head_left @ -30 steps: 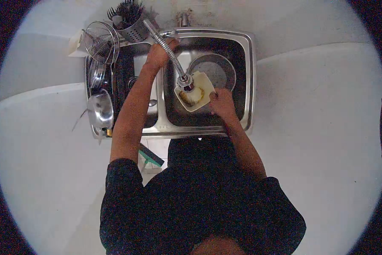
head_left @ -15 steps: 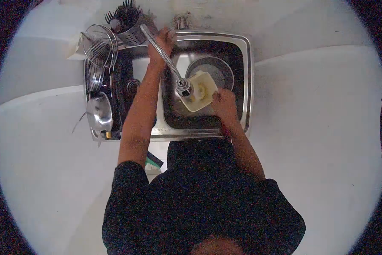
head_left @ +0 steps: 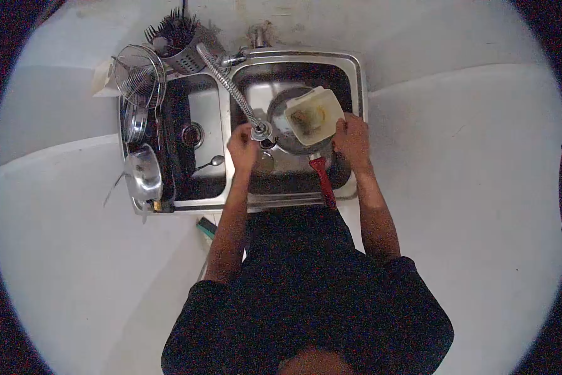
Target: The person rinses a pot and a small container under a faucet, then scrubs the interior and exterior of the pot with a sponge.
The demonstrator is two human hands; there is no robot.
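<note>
My right hand grips the right edge of a pale yellow square plastic container, tilted so that its inside shows with dark and yellowish residue. Below the container lies a frying pan in the right sink basin, its red handle pointing toward me. Close to the left side of the faucet head is my left hand. Its fingers are blurred, and whether they touch the faucet head I cannot tell.
In the left basin lies a spoon near the drain. Along the left edge stand a metal bowl, wire strainers and a cutlery holder with several forks. A flexible metal faucet hose arches over the sink.
My left hand has come down from the tap at the back to beside the faucet head. My right hand has moved the container right and away from under the faucet, uncovering the pan's red handle.
</note>
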